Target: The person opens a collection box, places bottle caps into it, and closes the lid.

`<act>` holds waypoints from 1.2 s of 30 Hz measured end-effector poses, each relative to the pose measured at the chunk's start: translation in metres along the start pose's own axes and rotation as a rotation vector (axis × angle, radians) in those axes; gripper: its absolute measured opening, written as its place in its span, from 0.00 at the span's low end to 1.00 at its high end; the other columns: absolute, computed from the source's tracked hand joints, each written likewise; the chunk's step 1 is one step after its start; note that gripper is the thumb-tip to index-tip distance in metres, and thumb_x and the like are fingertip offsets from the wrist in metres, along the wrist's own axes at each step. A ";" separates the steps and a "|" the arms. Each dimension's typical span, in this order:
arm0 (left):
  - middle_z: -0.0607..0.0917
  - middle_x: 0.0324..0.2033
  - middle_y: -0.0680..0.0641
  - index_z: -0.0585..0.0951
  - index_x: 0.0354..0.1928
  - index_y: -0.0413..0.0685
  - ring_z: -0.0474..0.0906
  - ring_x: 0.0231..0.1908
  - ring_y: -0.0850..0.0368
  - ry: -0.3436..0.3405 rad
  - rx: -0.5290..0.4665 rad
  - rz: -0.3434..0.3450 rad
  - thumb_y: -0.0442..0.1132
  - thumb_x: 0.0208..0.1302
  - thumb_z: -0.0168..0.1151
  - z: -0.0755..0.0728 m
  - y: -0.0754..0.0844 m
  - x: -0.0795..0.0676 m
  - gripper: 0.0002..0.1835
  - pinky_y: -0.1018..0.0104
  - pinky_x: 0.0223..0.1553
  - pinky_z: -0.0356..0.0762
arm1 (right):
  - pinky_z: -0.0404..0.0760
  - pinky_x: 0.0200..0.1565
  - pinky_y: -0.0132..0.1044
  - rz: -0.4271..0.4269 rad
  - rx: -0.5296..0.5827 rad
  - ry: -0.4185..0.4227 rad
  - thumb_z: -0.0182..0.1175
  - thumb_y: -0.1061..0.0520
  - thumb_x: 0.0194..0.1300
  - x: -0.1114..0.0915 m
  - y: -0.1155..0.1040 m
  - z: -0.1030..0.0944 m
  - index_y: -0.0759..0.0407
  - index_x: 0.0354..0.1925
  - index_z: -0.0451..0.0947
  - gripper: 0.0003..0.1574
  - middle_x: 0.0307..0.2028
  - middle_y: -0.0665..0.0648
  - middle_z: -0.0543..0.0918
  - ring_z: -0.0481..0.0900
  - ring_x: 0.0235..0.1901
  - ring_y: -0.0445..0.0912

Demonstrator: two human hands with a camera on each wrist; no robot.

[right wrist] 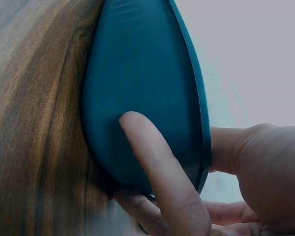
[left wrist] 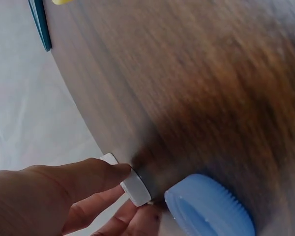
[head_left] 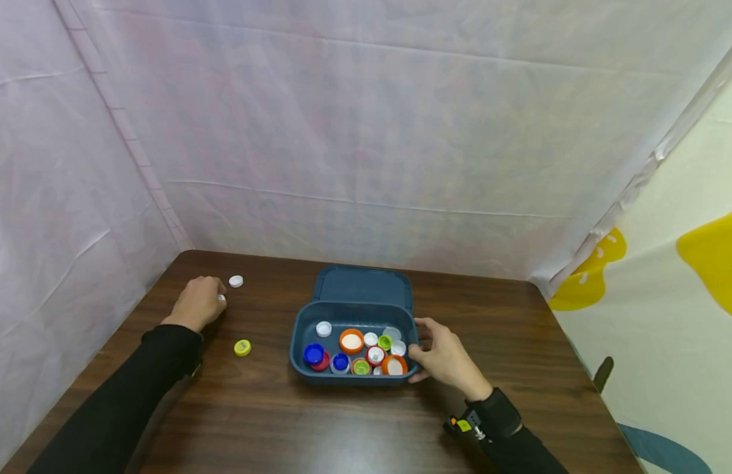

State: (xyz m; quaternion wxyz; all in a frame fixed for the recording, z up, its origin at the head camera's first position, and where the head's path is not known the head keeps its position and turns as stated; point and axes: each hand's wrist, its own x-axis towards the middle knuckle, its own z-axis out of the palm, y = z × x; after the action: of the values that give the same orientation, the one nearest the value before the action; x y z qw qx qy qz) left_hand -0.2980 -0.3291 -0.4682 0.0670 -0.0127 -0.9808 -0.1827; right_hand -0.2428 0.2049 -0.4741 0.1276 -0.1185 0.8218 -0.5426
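Note:
At the left of the table my left hand [head_left: 199,303] pinches a small white bottle cap [left wrist: 136,189] between thumb and fingers. A light blue cap [left wrist: 206,206] with a ribbed side lies close by in the left wrist view; the head view does not show it. Another white cap [head_left: 235,281] lies just beyond the fingertips, and a yellow cap [head_left: 242,347] sits nearer me. My right hand [head_left: 443,352] grips the right end of a dark blue box [head_left: 354,380], fingers against its outer wall [right wrist: 142,73]. Several coloured caps, including an orange-rimmed one [head_left: 351,340], lie inside.
The box's lid [head_left: 363,284] lies folded back behind it, toward the far edge of the brown wooden table [head_left: 271,421]. White cloth [head_left: 354,131] hangs behind the table and along its left side. A patterned cloth [head_left: 656,342] hangs at the right.

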 end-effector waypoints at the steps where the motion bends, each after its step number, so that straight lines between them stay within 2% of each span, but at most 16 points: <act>1: 0.90 0.47 0.25 0.91 0.47 0.27 0.86 0.53 0.20 0.020 0.007 0.008 0.27 0.65 0.68 0.005 -0.005 0.003 0.11 0.31 0.57 0.86 | 0.97 0.35 0.54 0.000 0.001 -0.002 0.67 0.66 0.81 0.000 0.000 0.000 0.70 0.86 0.66 0.43 0.72 0.80 0.81 0.95 0.57 0.63; 9: 0.91 0.48 0.26 0.92 0.46 0.30 0.88 0.53 0.23 0.012 -0.013 -0.018 0.27 0.68 0.71 0.005 -0.005 0.003 0.09 0.35 0.55 0.88 | 0.97 0.35 0.54 0.010 0.000 0.013 0.67 0.66 0.81 0.000 -0.001 0.000 0.69 0.86 0.66 0.43 0.72 0.79 0.82 0.94 0.58 0.63; 15: 0.90 0.49 0.23 0.90 0.47 0.27 0.87 0.53 0.22 0.006 -0.004 -0.025 0.26 0.68 0.68 0.002 0.000 -0.001 0.10 0.34 0.55 0.87 | 0.97 0.34 0.54 0.016 -0.001 0.025 0.67 0.67 0.80 0.001 -0.001 0.001 0.69 0.86 0.67 0.42 0.71 0.78 0.83 0.94 0.57 0.62; 17: 0.90 0.49 0.22 0.90 0.48 0.24 0.87 0.54 0.21 0.001 -0.004 -0.027 0.25 0.70 0.67 -0.003 0.009 -0.004 0.10 0.32 0.56 0.87 | 0.97 0.34 0.54 0.018 0.001 0.027 0.67 0.67 0.80 0.001 -0.001 0.001 0.69 0.86 0.68 0.42 0.71 0.78 0.83 0.94 0.56 0.62; 25: 0.88 0.47 0.23 0.88 0.52 0.24 0.86 0.50 0.25 0.048 -0.020 0.062 0.27 0.73 0.70 -0.010 0.038 -0.010 0.11 0.34 0.51 0.86 | 0.97 0.33 0.54 0.011 0.005 0.032 0.67 0.67 0.80 0.000 -0.002 0.001 0.69 0.86 0.68 0.42 0.71 0.78 0.83 0.94 0.56 0.62; 32: 0.86 0.50 0.26 0.88 0.58 0.28 0.86 0.46 0.33 0.037 -0.074 0.117 0.29 0.76 0.73 -0.016 0.082 -0.022 0.14 0.43 0.45 0.88 | 0.97 0.34 0.54 0.009 0.000 0.026 0.67 0.67 0.80 0.000 -0.003 0.001 0.69 0.86 0.68 0.42 0.71 0.78 0.83 0.94 0.56 0.62; 36: 0.86 0.52 0.28 0.89 0.59 0.31 0.87 0.46 0.37 0.039 -0.075 0.146 0.30 0.76 0.74 -0.014 0.105 -0.028 0.14 0.45 0.45 0.91 | 0.97 0.34 0.54 0.013 0.002 0.025 0.67 0.67 0.80 0.000 -0.002 0.001 0.69 0.86 0.68 0.42 0.71 0.78 0.83 0.95 0.56 0.61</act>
State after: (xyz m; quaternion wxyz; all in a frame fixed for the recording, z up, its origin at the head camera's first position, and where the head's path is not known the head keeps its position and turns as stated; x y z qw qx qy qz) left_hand -0.2633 -0.2363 -0.4218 0.0986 -0.0831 -0.9682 -0.2143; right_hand -0.2426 0.2030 -0.4731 0.1208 -0.1064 0.8236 -0.5438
